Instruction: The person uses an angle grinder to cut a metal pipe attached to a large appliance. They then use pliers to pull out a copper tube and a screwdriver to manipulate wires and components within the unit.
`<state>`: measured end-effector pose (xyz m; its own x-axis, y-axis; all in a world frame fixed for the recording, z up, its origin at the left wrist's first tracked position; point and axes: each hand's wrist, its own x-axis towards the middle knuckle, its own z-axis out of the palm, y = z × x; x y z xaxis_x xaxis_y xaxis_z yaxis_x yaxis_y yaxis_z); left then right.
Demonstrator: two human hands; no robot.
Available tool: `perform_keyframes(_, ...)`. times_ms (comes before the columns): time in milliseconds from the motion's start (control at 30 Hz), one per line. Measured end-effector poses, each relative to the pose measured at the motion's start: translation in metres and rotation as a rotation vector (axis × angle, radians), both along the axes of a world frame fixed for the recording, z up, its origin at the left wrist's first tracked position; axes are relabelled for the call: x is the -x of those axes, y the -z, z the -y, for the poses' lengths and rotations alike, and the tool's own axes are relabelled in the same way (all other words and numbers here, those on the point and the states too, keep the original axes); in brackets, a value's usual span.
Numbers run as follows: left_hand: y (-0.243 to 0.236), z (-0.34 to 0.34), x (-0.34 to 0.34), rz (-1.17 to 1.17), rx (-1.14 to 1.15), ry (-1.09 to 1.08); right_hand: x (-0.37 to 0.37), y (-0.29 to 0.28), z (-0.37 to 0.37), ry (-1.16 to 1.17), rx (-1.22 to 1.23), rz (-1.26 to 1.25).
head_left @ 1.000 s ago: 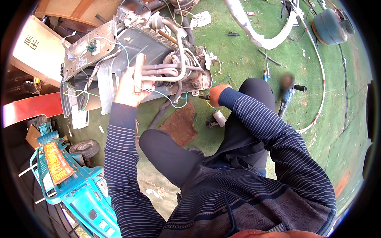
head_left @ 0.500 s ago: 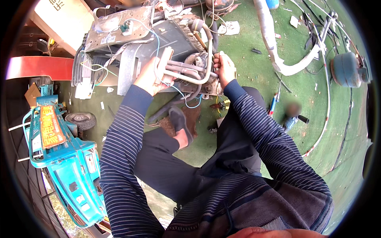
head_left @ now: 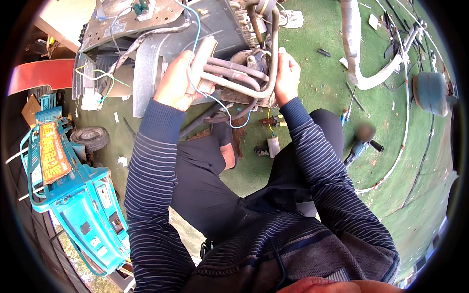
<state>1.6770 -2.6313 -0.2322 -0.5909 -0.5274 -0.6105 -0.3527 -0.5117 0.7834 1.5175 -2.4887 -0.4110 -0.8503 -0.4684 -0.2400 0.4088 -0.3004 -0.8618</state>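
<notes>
In the upper middle, a pipe assembly of several dull metal tubes [head_left: 229, 80] ends at a thick pale cylinder [head_left: 201, 61]. My left hand [head_left: 173, 80] is closed around this cylinder, its fingers partly hidden behind it. At the assembly's right side, my right hand [head_left: 287, 75] is closed against the upright bend of a pipe [head_left: 275, 41]; most of its fingertips are out of sight. A thin blue wire [head_left: 196, 39] runs down past the cylinder and loops below. Behind the pipes lies a dismantled unit with a grey metal panel [head_left: 210, 31] and a dark round part [head_left: 255, 62].
A blue three-wheeled vehicle [head_left: 83, 210] stands at left. On the green floor to the right lie a wrapped white pipe [head_left: 354, 49], a blue gas canister [head_left: 430, 93], a hose [head_left: 403, 141] and a power tool [head_left: 355, 151]. A perforated metal plate [head_left: 117, 29] sits upper left.
The pipe assembly and both hands appear larger and closer. My left hand has shifted slightly left, my right hand slightly right, and the view has moved a little.
</notes>
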Motion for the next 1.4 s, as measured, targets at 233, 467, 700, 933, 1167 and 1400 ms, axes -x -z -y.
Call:
perform_keyframes(233,-0.008,0.001,0.003,0.026,0.111,0.025,-0.003,0.015,0.003,-0.061,0.133,0.052)
perform_keyframes(467,-0.035,0.011,0.009,0.027,0.078,0.292,-0.001,0.021,0.007,0.044,0.123,-0.123)
perform_keyframes(700,-0.025,-0.001,0.006,-0.058,0.172,0.13,-0.007,0.029,0.005,0.095,0.073,-0.244)
perform_keyframes(933,-0.017,-0.018,0.008,-0.132,0.086,-0.008,-0.02,0.106,-0.124,-0.252,-0.527,-0.417)
perform_keyframes(1167,0.0,-0.026,0.005,-0.268,0.351,0.055,-0.047,0.137,-0.164,-1.305,-1.55,-0.745)
perform_keyframes(1400,0.006,-0.015,-0.003,-0.353,0.284,0.02,-0.064,0.137,-0.137,-0.985,-1.468,-1.5)
